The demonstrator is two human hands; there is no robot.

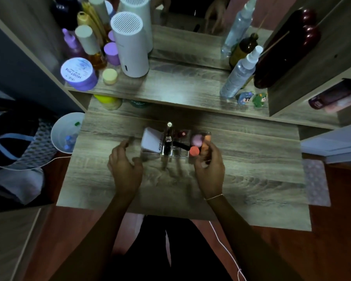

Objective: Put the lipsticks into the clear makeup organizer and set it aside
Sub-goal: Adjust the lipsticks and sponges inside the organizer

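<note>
The clear makeup organizer (150,155) stands in the middle of the wooden table (251,169). In it are a white compact (152,141), an upright dark tube with a silver cap (169,136), a dark red lipstick (181,134), a black tube lying across (180,146), and pink (196,139) and orange-red (194,151) round caps. My right hand (210,165) is curled against the organizer's right end, fingers around an orange lipstick (206,142). My left hand (126,163) hovers at the organizer's left end, fingers apart, holding nothing.
A raised shelf (170,88) behind holds a white cylinder (130,45), purple jars, bottles, two spray bottles (239,74) and small figurines (251,99). A mirror stands behind. A white bin (63,134) sits left of the table. A white cable runs along the floor.
</note>
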